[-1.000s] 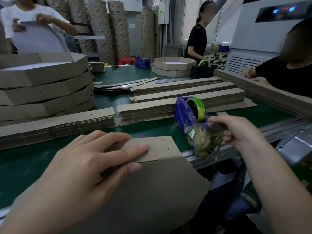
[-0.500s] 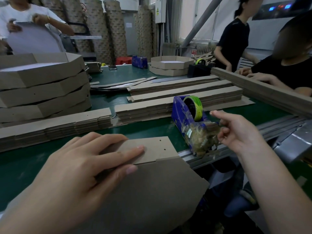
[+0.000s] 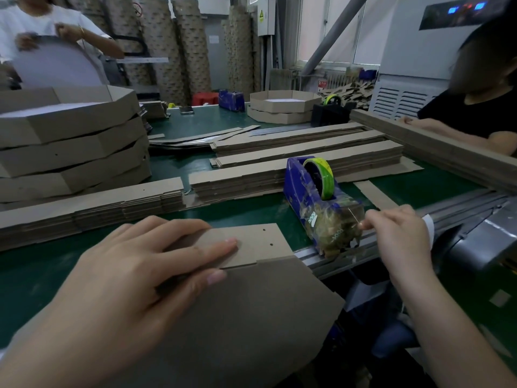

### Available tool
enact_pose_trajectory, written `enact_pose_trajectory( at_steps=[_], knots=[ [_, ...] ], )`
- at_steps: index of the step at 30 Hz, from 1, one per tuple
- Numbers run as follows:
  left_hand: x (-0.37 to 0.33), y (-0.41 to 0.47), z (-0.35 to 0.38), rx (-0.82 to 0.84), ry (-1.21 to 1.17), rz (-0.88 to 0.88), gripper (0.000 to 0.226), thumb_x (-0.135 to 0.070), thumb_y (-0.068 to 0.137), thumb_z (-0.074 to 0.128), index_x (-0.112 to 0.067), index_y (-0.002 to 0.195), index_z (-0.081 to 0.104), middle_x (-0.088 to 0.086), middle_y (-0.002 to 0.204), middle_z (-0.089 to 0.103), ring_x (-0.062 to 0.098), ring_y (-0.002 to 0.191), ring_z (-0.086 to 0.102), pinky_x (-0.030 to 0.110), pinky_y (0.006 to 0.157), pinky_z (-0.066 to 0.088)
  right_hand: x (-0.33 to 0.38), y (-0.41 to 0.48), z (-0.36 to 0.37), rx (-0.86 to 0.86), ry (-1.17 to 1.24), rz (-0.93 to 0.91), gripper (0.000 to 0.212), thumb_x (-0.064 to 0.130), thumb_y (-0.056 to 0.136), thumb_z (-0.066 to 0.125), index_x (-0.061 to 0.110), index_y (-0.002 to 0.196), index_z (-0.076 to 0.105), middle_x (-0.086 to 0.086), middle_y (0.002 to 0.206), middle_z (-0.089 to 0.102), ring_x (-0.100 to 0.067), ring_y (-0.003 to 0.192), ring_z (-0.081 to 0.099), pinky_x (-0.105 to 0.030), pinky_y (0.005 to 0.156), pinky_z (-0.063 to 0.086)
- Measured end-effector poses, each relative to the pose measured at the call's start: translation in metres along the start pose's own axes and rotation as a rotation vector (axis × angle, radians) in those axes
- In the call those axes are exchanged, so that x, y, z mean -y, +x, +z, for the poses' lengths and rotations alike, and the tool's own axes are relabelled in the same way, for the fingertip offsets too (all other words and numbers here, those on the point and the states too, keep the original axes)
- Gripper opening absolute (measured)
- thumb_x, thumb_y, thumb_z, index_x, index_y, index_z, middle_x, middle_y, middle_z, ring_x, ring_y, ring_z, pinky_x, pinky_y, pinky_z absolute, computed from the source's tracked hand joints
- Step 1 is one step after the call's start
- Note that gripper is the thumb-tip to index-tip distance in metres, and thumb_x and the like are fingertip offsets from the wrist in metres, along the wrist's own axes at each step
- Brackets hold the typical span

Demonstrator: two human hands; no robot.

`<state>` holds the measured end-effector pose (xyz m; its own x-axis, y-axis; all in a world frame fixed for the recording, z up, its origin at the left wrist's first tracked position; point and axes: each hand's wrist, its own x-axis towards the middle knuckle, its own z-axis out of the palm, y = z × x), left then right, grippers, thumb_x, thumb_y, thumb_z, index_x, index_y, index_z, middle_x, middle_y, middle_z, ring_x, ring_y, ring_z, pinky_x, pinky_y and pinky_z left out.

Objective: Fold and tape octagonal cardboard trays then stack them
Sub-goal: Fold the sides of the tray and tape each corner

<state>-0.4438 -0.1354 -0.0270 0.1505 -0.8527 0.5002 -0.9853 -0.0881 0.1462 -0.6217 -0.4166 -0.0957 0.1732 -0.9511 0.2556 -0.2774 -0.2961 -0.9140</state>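
Observation:
A brown cardboard tray piece (image 3: 251,312) lies in front of me on the green table, its folded flap (image 3: 260,242) under my fingertips. My left hand (image 3: 134,275) presses flat on the flap with straight fingers. A blue tape dispenser (image 3: 316,203) with a green-yellow roll stands to the right of the flap. My right hand (image 3: 397,233) pinches the clear tape end at the dispenser's front. A stack of finished octagonal trays (image 3: 70,144) rises at the far left.
Piles of flat cardboard strips (image 3: 293,163) lie across the green table (image 3: 42,270). Two more trays (image 3: 282,107) and a second dispenser (image 3: 230,99) stand at the back. Other people work at the far left and right. A metal rail (image 3: 447,214) runs along the table's right edge.
My right hand has shifted from the dispenser's top down to its front and now pinches the tape end. My left hand still presses the flap.

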Motion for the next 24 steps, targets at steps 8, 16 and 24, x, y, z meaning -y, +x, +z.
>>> enact_pose_trajectory(
  at_steps=[8, 16, 24],
  knots=[
    [-0.004, 0.000, -0.002, 0.000, -0.012, -0.002, 0.038, -0.055, 0.090, 0.041, -0.044, 0.119, 0.063, -0.022, 0.122, 0.059, 0.012, 0.099, 0.061, 0.044, 0.070, 0.053, 0.005, -0.005, -0.010, -0.109, -0.275, -0.132, 0.025, 0.025, 0.082, 0.065, 0.023, 0.058, 0.060, 0.010, 0.085, 0.041, -0.003, 0.070, 0.046, -0.022, 0.055, 0.031],
    [-0.007, 0.002, -0.002, -0.027, -0.026, -0.005, 0.034, -0.056, 0.089, 0.044, -0.042, 0.110, 0.066, -0.023, 0.120, 0.060, 0.011, 0.103, 0.062, 0.045, 0.073, 0.053, 0.018, -0.021, -0.010, -0.086, -0.186, -0.107, 0.021, 0.018, 0.079, 0.066, 0.012, 0.059, 0.063, 0.005, 0.084, 0.047, 0.002, 0.070, 0.050, -0.021, 0.057, 0.036],
    [-0.003, 0.002, 0.004, -0.032, -0.039, -0.002, 0.026, -0.060, 0.087, 0.048, -0.043, 0.102, 0.060, -0.030, 0.122, 0.056, 0.004, 0.106, 0.059, 0.044, 0.073, 0.052, 0.071, -0.081, 0.001, 0.235, 0.454, -0.129, 0.006, 0.024, 0.075, 0.074, 0.019, 0.070, 0.075, 0.010, 0.057, 0.056, -0.002, 0.050, 0.047, -0.009, 0.048, 0.035]
  ],
)
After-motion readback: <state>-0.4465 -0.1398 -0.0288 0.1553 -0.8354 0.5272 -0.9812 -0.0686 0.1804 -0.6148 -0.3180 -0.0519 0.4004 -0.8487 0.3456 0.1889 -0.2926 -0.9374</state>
